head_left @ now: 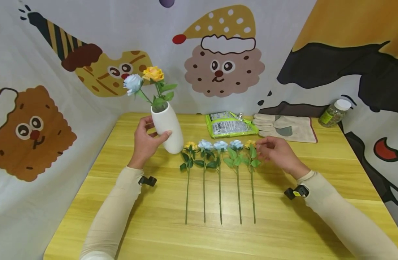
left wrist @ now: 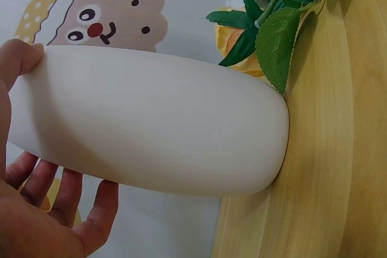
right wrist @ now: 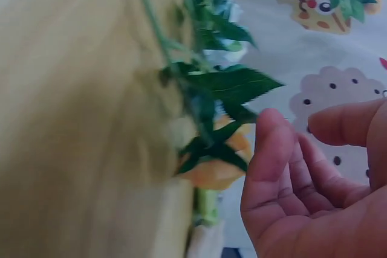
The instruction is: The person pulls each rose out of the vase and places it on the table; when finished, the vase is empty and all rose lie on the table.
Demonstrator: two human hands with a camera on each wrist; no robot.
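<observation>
My left hand grips a white vase round its side, thumb in front and fingers behind. The vase leans in the head view, its base close over the table. A light blue rose and a yellow rose stand in it. Several artificial roses lie in a row, heads away from me; a yellow rose forms its right end. Beside that head is my right hand, fingers bent and loose. In the right wrist view a gap shows between thumb and fingers, with nothing held there.
Behind the row lies a bright green packet. Next to it are pale work gloves, and a lidded jar stands at the back right corner. A cartoon-printed cloth hangs behind the wooden table.
</observation>
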